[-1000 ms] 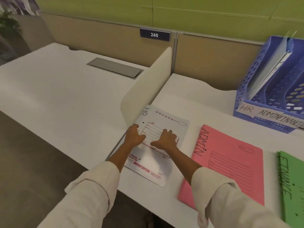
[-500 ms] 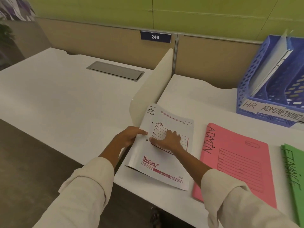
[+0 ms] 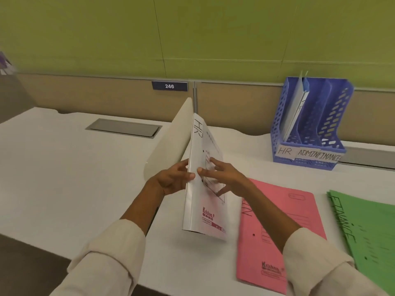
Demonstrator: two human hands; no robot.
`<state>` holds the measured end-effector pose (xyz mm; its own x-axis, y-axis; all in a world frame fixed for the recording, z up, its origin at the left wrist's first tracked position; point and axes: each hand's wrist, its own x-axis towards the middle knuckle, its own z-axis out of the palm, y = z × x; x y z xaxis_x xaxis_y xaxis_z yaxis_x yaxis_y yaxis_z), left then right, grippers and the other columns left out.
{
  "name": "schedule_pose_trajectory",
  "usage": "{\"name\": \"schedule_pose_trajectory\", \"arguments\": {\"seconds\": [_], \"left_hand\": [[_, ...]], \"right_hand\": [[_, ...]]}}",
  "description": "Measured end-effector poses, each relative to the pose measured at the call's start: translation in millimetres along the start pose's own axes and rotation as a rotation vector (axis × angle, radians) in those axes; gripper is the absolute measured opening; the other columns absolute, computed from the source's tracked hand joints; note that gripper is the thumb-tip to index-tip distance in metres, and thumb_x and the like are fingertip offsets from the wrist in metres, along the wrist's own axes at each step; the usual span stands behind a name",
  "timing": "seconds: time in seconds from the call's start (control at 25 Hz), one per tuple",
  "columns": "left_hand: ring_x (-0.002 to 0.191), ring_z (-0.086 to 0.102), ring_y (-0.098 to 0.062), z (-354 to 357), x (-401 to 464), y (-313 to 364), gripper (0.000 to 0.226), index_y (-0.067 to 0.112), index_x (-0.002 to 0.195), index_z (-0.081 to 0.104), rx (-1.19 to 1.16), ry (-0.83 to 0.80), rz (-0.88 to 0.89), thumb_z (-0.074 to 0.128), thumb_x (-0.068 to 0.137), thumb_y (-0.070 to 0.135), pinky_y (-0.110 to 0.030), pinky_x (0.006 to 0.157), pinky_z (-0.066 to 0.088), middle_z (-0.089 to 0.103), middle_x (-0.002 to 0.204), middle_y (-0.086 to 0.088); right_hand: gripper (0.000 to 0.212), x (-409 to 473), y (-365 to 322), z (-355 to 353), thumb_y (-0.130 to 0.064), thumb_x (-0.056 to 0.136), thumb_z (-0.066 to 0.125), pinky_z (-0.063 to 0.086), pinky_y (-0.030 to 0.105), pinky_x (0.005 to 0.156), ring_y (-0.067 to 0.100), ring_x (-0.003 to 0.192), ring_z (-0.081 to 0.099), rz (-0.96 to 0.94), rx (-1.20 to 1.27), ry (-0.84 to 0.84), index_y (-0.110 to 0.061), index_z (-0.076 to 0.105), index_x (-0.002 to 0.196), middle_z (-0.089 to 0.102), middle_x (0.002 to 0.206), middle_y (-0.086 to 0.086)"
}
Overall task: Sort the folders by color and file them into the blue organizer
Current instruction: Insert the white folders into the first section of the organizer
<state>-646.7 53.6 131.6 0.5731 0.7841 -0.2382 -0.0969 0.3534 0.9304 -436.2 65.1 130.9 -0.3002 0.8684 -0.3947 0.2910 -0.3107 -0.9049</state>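
Note:
A white folder (image 3: 197, 212) marked HR stands nearly upright on its lower edge above the desk. My left hand (image 3: 173, 178) grips its spine edge, thumb on the front and fingers behind. My right hand (image 3: 222, 177) rests on its front face with spread fingers. A pink ADMIN folder (image 3: 277, 214) lies flat to the right, partly under my right forearm. A green FINANCE folder (image 3: 372, 233) lies at the far right. The blue organizer (image 3: 333, 116), labelled HR, ADMIN, FINANCE, stands at the back right with a white folder (image 3: 296, 107) in its left slot.
A low cream divider panel (image 3: 171, 137) rises from the desk just left of the held folder. A grey cable hatch (image 3: 124, 128) sits in the left desk. A beige partition with a 246 plate (image 3: 169, 86) runs along the back. The desk's front edge is near my sleeves.
The HR folder has been raised from lying flat to nearly upright. My left hand moved from its top to grip its left edge. The view has tilted upward.

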Motion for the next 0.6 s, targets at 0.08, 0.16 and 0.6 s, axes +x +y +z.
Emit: {"name": "schedule_pose_trajectory", "arguments": {"seconds": [0.08,0.16,0.6], "left_hand": [[0.126,0.047,-0.049,15,20,22,0.096,0.012,0.146,0.038,0.036,-0.057,0.031,0.088,0.064,0.019,-0.065,0.104,0.038,0.046,0.143,-0.026],[0.127,0.046,-0.048,36,41,44,0.099,0.013,0.146,0.037,0.074,-0.105,0.058,0.089,0.063,0.020,-0.067,0.105,0.035,0.047,0.143,-0.024],[0.124,0.055,-0.039,193,149,100,0.095,0.016,0.145,0.038,0.357,-0.372,0.195,0.088,0.065,0.020,-0.061,0.101,0.045,0.053,0.139,-0.019]], "right_hand": [[0.125,-12,-16,-27,-0.064,0.049,0.087,0.058,0.055,0.078,0.036,0.129,0.048,-0.048,0.069,0.023,-0.033,0.026,0.153,0.040,0.151,0.002],[0.120,-24,-28,-54,-0.062,0.052,0.087,0.057,0.058,0.079,0.038,0.128,0.049,-0.075,0.110,0.065,-0.033,0.028,0.151,0.043,0.150,0.004],[0.101,-108,-13,-223,-0.055,0.055,0.090,0.057,0.059,0.081,0.033,0.122,0.057,-0.266,0.204,0.320,-0.030,0.045,0.143,0.056,0.139,0.003]]}}
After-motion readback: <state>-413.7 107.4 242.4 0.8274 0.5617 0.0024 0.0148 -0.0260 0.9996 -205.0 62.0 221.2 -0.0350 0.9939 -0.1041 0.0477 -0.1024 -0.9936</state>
